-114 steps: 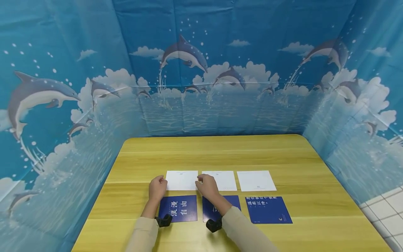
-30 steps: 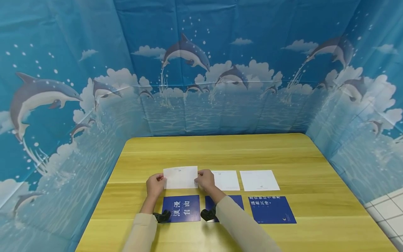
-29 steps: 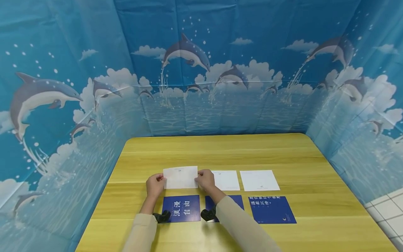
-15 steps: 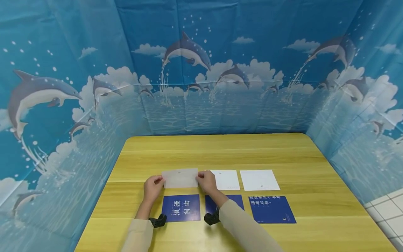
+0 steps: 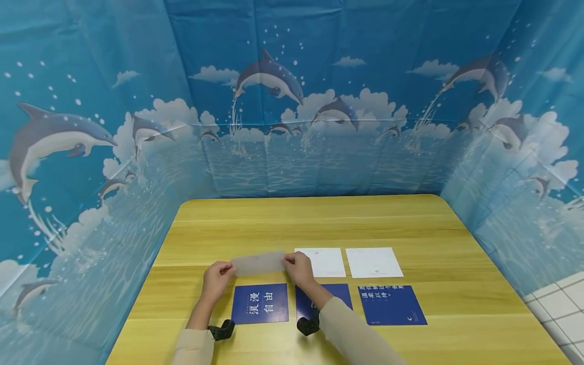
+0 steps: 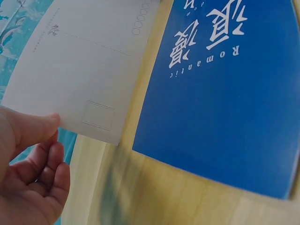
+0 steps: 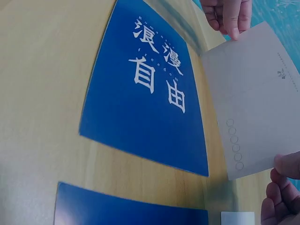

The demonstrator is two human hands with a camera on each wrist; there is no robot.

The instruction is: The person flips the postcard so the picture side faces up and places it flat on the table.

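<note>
A white postcard is raised off the table between both hands. My left hand pinches its left edge with thumb and fingers; my right hand pinches the right edge. Seen from the head, the card is tilted steeply and looks like a narrow grey strip, its left end a little lower. In the left wrist view, the postcard shows a printed stamp box, a fine line and a row of small circles. Directly in front of it lies a blue card with white Chinese characters, touched by neither hand.
Two more white postcards lie in a row to the right. Nearer are a middle blue card, partly covered by the right forearm, and a right blue card. A dolphin-print curtain surrounds the yellow wooden table.
The left postcard, flat on the table at first, has been lifted by both hands and tilted until its face appears narrow and grey. My left hand has shifted left and slightly down.
</note>
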